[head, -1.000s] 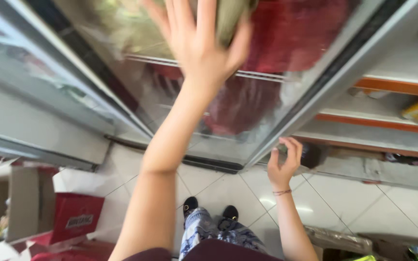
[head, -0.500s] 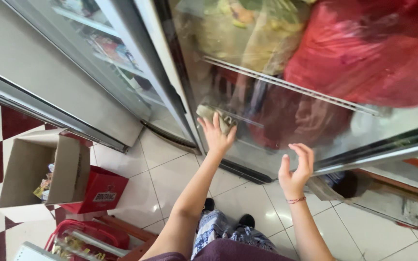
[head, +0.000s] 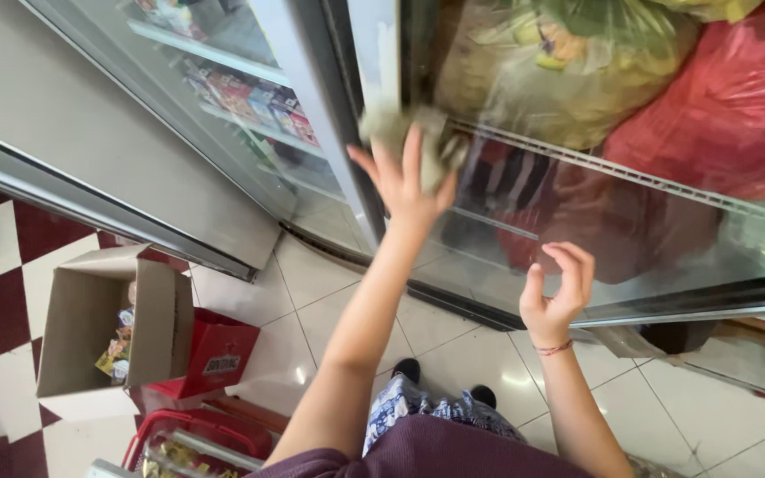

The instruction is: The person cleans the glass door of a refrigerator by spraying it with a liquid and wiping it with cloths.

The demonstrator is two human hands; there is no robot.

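My left hand (head: 405, 181) presses a crumpled grey-green cloth (head: 443, 149) flat against the glass door (head: 577, 226) of a display fridge, fingers spread over it. The cloth is blurred with motion. My right hand (head: 555, 292) hovers lower and to the right, close to the glass. Its fingers are loosely curled and hold nothing. Behind the glass a wire shelf carries a yellowish plastic bag (head: 560, 80) and a red plastic bag (head: 719, 115).
A second glass door (head: 223, 97) with small boxes on shelves stands to the left. On the tiled floor are an open cardboard box (head: 90, 327), a red carton (head: 219, 354) and a red basket (head: 197, 438). My shoes (head: 409, 367) are below.
My left hand with the cloth slid down the glass, then moved up and to the left. The view swung from the upper glass toward the floor. My right hand stayed near the glass.
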